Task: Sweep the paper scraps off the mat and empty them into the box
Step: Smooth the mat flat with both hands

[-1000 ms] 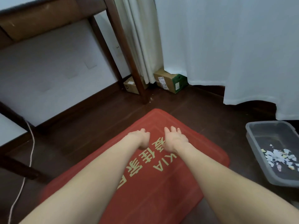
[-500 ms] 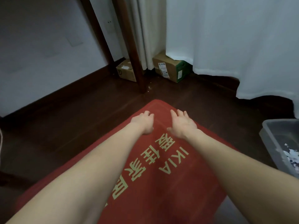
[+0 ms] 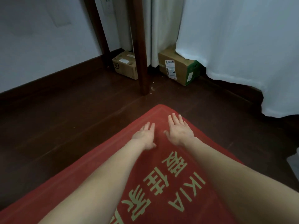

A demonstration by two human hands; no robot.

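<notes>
Left hand (image 3: 144, 136) and right hand (image 3: 179, 131), fingers spread and holding nothing, lie flat, side by side, on a red mat (image 3: 161, 183).

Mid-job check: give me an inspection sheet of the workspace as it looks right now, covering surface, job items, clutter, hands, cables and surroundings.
Surface: dark wooden floor, with a few pale specks by the table leg.
Job's things: red mat with pale lettering; no paper scraps seen on it. Only a grey sliver at the right edge, possibly the box.
Clutter: small cardboard box behind the leg; larger cardboard box partly under the curtain.
Hands: left hand and right hand both open, fingers spread, low over the mat's far corner; contact unclear.
Cables: nothing seen.
Surroundings: white curtain, white wall with a socket.
</notes>
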